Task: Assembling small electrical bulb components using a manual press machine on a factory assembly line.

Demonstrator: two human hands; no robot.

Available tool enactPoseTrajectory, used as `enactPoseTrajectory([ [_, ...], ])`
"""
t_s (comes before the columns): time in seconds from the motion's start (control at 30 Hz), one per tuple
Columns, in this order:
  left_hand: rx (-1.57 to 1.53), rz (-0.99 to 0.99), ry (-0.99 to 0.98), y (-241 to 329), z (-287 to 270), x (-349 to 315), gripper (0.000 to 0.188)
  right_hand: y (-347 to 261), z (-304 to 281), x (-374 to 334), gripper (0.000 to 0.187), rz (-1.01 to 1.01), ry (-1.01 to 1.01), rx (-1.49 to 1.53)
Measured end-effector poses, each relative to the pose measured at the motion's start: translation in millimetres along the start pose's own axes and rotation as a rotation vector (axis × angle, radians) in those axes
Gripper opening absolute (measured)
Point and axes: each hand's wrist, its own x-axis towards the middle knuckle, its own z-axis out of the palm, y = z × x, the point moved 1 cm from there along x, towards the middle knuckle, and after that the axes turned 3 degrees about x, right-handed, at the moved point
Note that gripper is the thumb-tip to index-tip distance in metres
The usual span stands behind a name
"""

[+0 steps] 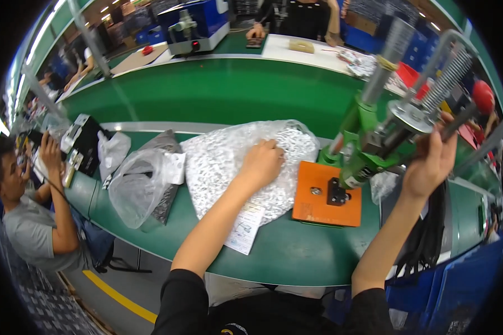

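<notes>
1. The bubble-wrap bag (235,153) sits mid-bench on the green worktop (296,251). It looks light, soft and crinkly, so pinching an edge probably beats pressing the middle.
2. My left hand (261,163) rests loosely curled on top of it, not gripping.
3. My right hand (433,162) is wrapped around the dark lever handle (458,120) of the green hand press (374,145), which looks rigid and heavy on its orange base (324,195).
4. A clear plastic bag (137,187) lies to the left.

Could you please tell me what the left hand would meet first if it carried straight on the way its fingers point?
The left hand already rests on the bubble-wrap bag; further on, probably more bag, then the green belt.
</notes>
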Motion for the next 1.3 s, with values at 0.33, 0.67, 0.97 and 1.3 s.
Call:
enactPoseTrajectory([
  [0.33,-0.042,0.010,-0.020,-7.3,-1.9,-4.2,0.011,-39.4,-25.7,4.3,0.030,-0.267,0.131,-0.724],
  [0.67,-0.129,-0.070,0.005,-12.8,-1.8,-9.9,0.018,-55.0,212.4,-146.4,0.025,-0.107,-1.117,-0.158],
  [0.97,-0.206,-0.123,-0.010,-8.4,-2.2,-6.4,0.021,53.4,379.5,-232.6,0.014,-0.237,-1.373,-0.200],
  [1.3,-0.178,-0.147,0.051,5.1,-13.1,-3.5,0.017,83.5,391.9,-246.5,0.017,-0.136,-1.479,-0.582],
])
